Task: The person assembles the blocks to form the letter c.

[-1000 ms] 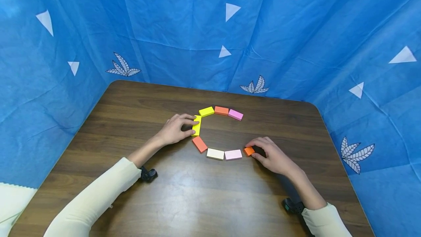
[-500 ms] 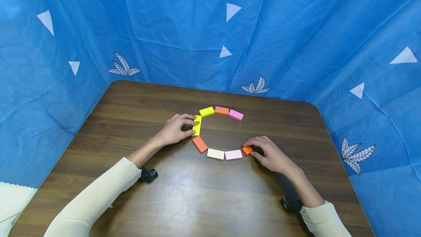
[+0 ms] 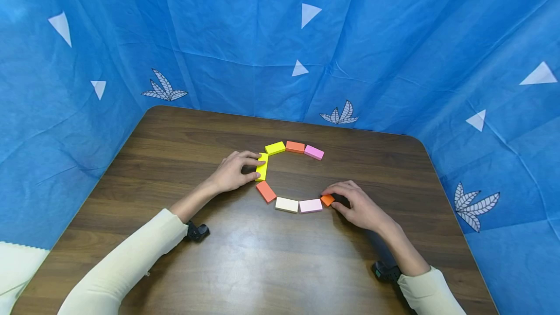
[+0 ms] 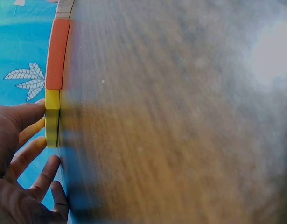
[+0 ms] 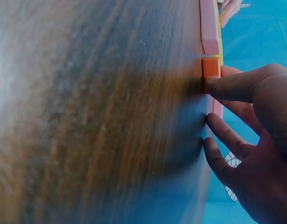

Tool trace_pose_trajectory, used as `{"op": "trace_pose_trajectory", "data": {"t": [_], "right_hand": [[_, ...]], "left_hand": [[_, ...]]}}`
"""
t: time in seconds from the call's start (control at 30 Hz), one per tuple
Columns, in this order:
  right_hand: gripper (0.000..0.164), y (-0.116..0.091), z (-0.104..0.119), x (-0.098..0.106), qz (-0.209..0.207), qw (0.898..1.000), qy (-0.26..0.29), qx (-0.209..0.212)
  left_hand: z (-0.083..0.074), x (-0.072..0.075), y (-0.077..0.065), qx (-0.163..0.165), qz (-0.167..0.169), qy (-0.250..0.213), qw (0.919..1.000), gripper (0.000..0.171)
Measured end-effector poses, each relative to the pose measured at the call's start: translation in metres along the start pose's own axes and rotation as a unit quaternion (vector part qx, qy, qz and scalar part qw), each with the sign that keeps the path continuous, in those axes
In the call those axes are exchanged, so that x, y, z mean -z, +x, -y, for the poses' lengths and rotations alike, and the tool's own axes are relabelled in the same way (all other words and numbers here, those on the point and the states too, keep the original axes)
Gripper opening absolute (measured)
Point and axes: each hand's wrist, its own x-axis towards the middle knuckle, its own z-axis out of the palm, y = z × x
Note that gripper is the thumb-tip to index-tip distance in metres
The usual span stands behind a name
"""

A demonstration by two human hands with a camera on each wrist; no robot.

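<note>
Small coloured blocks lie in an arc on the table. My left hand [image 3: 233,171] holds the yellow block [image 3: 263,169] at the arc's left side, thumb near one end and fingers toward the other. In the left wrist view this yellow block [image 4: 52,116] adjoins a coral block [image 4: 58,53]. My right hand [image 3: 359,207] pinches a bright orange block [image 3: 327,200] between thumb and index finger, partly covering it. That orange block [image 5: 211,67] stands close to the pale pink block [image 3: 310,205], with a slim gap between them in the right wrist view.
A cream block [image 3: 287,204] and a coral block [image 3: 266,191] continue the near side of the arc. Along the far side lie another yellow block [image 3: 275,148], a red-orange block [image 3: 295,147] and a pink block [image 3: 314,152]. A blue curtain [image 3: 245,38] surrounds the wooden table [image 3: 218,276].
My right hand has slid the orange block a little to the left, closer to the pale pink block. My left hand stays in place on the yellow block.
</note>
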Motion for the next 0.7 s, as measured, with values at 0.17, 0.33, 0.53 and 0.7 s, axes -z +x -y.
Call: {"op": "trace_pose_trajectory", "data": {"t": [0.17, 0.33, 0.53, 0.7], "right_hand": [[0.038, -0.0003, -0.0021, -0.0017, -0.007, 1.000, -0.004, 0.015], [0.038, -0.0002, -0.0013, -0.0018, -0.008, 1.000, -0.002, 0.012], [0.042, -0.0011, 0.0004, -0.0012, -0.002, 1.000, 0.003, -0.003], [0.051, -0.0029, 0.0003, -0.0018, -0.003, 1.000, 0.006, -0.008]], "left_hand": [[-0.0013, 0.0011, 0.0003, 0.000, 0.001, 0.001, 1.0000, 0.043], [-0.0013, 0.0018, 0.0002, 0.002, 0.002, 0.000, 1.0000, 0.043], [-0.0013, 0.0023, 0.0002, 0.002, 0.003, -0.002, 1.0000, 0.043], [-0.0017, 0.0022, 0.0000, -0.001, 0.003, -0.004, 1.0000, 0.043]]}}
